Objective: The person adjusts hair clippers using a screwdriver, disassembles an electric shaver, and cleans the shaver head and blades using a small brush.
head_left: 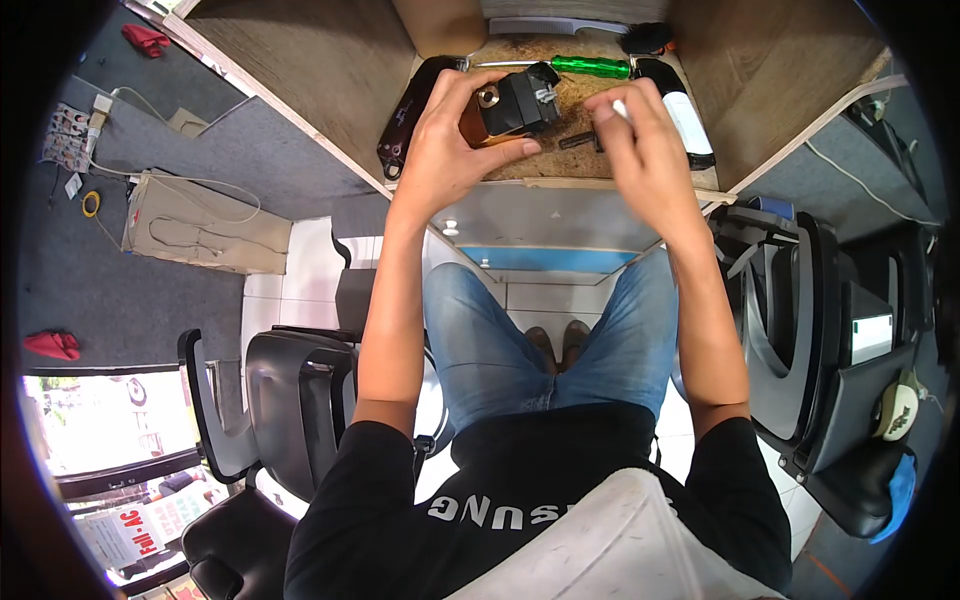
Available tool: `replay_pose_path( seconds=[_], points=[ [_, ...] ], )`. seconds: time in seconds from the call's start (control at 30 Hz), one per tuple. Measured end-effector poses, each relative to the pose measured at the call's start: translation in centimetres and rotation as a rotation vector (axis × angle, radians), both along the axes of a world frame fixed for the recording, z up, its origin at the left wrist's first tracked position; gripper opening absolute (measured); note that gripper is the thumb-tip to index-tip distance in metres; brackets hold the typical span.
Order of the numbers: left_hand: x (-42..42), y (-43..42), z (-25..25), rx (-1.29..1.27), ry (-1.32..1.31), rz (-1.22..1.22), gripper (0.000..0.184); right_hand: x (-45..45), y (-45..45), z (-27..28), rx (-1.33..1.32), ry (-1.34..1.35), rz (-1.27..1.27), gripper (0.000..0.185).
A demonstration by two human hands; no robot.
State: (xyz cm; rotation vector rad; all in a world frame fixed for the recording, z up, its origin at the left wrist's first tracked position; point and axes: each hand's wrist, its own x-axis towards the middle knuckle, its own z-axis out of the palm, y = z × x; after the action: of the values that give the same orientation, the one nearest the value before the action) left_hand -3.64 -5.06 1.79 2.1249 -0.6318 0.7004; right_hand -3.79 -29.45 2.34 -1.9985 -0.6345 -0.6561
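My left hand (440, 148) is wrapped round a boxy black and gold device (523, 103) with a round brass-coloured knob on its side. It is held at the worktop, its black end turned toward my right hand. The fingers of my right hand (645, 145) are closed in a pinch, with a short white stick (621, 108) poking out between them. Under that hand a small dark piece (576, 141) lies on the brown worktop (565, 168). A screwdriver (590, 67) with a green handle rests just behind both hands.
A long black device (412, 118) lies left, a black and white one (686, 122) right. At the back are a grey comb (545, 26) and a dark brush-like thing (647, 38). Wooden side panels (790, 75) flank the nook. Black chairs (290, 400) stand beside me.
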Motion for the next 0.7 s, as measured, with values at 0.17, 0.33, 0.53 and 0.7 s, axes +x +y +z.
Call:
replay_pose_path(
  seconds=[0.17,0.33,0.53,0.7],
  points=[
    [-0.4,-0.3,0.4,-0.005,0.122,0.045,0.074,0.6,0.3,-0.4,0.174,-0.145,-0.090,0.038],
    [-0.2,-0.3,0.2,0.021,0.062,0.036,0.074,0.0,1.6,-0.6,0.353,0.149,0.109,0.032],
    [-0.3,-0.6,0.3,0.051,0.070,0.057,0.074,0.1,1.6,-1.2,0.371,0.205,0.187,0.024],
    [-0.3,-0.6,0.2,0.082,0.027,0.073,0.075,0.1,1.7,-1.1,0.228,0.100,0.066,0.021]
  ],
)
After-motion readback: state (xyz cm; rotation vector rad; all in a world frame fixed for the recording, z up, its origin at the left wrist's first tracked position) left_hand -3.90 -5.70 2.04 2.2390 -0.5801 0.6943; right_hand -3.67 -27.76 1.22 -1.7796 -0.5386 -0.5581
